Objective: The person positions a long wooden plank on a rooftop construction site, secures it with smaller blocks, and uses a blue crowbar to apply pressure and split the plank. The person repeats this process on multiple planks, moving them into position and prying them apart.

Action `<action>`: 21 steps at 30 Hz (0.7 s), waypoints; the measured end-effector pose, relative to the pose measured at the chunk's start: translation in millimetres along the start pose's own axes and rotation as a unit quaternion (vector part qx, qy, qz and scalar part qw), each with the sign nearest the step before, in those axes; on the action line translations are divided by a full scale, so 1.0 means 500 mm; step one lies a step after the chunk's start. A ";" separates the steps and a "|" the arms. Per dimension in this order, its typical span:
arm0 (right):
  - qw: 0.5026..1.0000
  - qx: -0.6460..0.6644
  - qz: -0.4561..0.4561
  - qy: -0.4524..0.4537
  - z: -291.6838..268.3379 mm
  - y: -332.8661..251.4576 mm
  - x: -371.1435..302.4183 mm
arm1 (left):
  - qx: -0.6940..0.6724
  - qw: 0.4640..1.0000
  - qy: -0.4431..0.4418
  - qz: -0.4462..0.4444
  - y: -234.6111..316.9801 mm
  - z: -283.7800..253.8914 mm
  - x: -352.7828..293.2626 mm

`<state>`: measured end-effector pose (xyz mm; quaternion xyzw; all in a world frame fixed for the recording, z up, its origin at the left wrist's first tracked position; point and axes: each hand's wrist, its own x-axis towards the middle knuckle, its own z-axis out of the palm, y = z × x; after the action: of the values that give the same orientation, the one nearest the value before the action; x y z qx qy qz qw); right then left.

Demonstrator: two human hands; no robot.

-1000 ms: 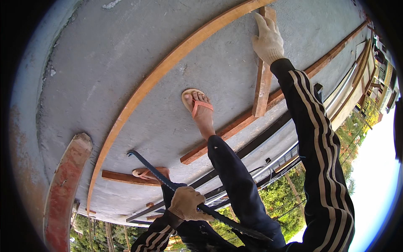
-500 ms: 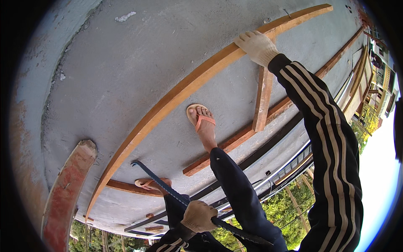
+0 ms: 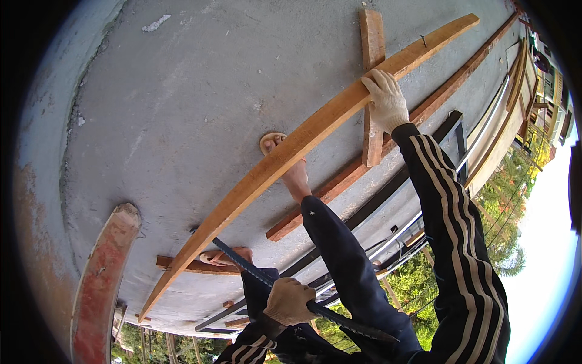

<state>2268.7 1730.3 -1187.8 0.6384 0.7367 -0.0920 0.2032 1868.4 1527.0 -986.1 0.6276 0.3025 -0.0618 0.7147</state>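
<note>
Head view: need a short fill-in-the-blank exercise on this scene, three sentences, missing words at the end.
1. The left hand, covered by a pale ____, grips a dark-blue bar.
2. The right hand grasps a long beam made of ____.
3. The thick board at the lower left of the picture has a worn, mostly ____ face.

Missing words: glove; wood; red.

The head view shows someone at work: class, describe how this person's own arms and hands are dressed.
The right hand and left hand wear cream, cloth-like gloves. The right sleeve is long and black, with three beige stripes running along it. The left sleeve, only partly in view, is dark with similar pale stripes.
</note>
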 end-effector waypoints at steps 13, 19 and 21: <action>0.924 0.294 0.236 0.057 0.121 0.041 0.028 | 0.010 1.000 -0.012 -0.011 0.001 -0.001 0.011; 0.907 0.326 0.224 0.147 0.106 0.016 0.040 | 0.017 0.999 -0.015 -0.023 0.000 -0.005 0.017; 0.900 0.345 0.221 0.150 0.074 0.015 0.055 | 0.000 1.000 0.010 -0.019 0.000 -0.004 0.015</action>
<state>2279.8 1741.5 -1231.8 0.8212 0.5202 -0.1966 -0.1278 1873.6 1530.8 -990.1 0.6224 0.3219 -0.0690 0.7101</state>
